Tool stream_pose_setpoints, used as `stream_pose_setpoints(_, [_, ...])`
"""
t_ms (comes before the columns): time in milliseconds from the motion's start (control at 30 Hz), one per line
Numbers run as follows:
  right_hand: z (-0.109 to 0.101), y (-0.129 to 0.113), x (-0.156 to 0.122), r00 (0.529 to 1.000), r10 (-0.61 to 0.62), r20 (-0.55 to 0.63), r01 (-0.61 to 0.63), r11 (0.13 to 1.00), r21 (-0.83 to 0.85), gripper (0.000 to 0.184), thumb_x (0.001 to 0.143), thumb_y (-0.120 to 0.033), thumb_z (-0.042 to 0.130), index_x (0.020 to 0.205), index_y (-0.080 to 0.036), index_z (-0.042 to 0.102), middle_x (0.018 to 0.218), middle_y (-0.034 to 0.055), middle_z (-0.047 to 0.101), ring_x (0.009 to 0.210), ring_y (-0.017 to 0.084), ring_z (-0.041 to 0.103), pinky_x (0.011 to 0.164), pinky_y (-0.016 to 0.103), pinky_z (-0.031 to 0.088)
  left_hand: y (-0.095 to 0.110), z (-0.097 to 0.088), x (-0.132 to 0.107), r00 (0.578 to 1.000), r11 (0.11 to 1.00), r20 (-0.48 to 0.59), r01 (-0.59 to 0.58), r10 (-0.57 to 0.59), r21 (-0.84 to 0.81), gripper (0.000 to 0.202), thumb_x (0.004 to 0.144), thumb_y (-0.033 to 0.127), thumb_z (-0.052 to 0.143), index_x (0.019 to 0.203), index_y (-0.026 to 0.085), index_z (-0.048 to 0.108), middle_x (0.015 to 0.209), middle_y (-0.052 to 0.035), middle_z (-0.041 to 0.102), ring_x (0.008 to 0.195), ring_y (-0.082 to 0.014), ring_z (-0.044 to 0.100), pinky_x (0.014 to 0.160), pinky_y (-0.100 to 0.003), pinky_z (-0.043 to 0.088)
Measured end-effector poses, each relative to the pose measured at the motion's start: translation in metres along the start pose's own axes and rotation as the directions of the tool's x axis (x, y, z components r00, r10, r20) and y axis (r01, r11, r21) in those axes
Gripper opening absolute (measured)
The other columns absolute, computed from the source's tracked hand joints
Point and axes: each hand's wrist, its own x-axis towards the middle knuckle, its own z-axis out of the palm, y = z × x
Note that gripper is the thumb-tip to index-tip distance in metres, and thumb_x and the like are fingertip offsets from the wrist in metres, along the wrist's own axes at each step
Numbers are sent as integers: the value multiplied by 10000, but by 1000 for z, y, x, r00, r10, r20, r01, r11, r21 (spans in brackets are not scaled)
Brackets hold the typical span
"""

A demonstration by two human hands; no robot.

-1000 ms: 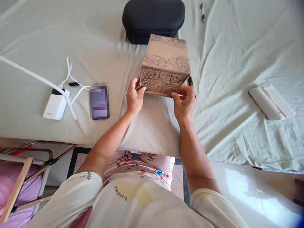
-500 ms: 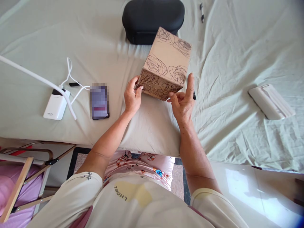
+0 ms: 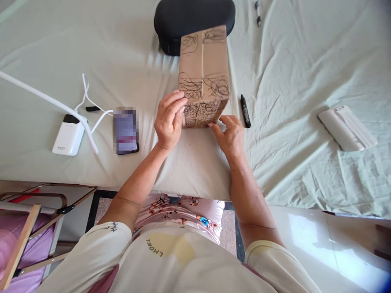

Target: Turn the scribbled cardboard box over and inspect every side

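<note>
A brown cardboard box point(image 3: 203, 65) with black scribbled swirls stands in front of me, a seam running down the middle of its top face. My left hand point(image 3: 169, 118) grips its near left corner, fingers on the side and thumb toward the front. At the lower right corner, my right hand point(image 3: 230, 134) pinches the box's bottom edge between thumb and curled fingers. A black marker point(image 3: 245, 110), capped, lies on the cloth just right of my right hand. The underside of the box is hidden.
Behind the box sits a black hard case point(image 3: 192, 18). A pen point(image 3: 258, 13) lies at the back right, a white pack point(image 3: 347, 128) at the right. To the left are a phone point(image 3: 126, 132), a white power bank point(image 3: 69, 136) and a white cable point(image 3: 45, 91). Wrinkled cloth point(image 3: 293, 122) covers the table.
The box has been turned, so a different face with a seam now shows on top. My right index finger has come down from pointing up, and the marker is uncovered.
</note>
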Motion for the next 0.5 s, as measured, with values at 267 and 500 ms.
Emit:
stream_pose_setpoints(267, [5, -5, -4, 997, -71, -22, 71, 997, -19, 545, 957, -618, 609, 1366, -259, 617, 1270, 128, 696, 1163, 308, 657, 1022, 568, 560, 1, 8, -1, 996, 999, 83, -31, 28, 36, 552, 1088, 650, 222, 1344, 355, 611, 1423, -53, 658, 1451, -265, 603, 1293, -574, 453])
stream_pose_setpoints(500, [-16, -46, -6, 981, -169, -99, 166, 985, -36, 717, 1008, -577, 523, 1640, -324, 300, 1694, 139, 344, 1640, 411, 249, 1234, 700, 378, 2, 13, -1, 993, 999, 108, -44, 42, 21, 559, 1105, 609, 170, 1377, 361, 591, 1437, -35, 642, 1462, -264, 600, 1287, -588, 457])
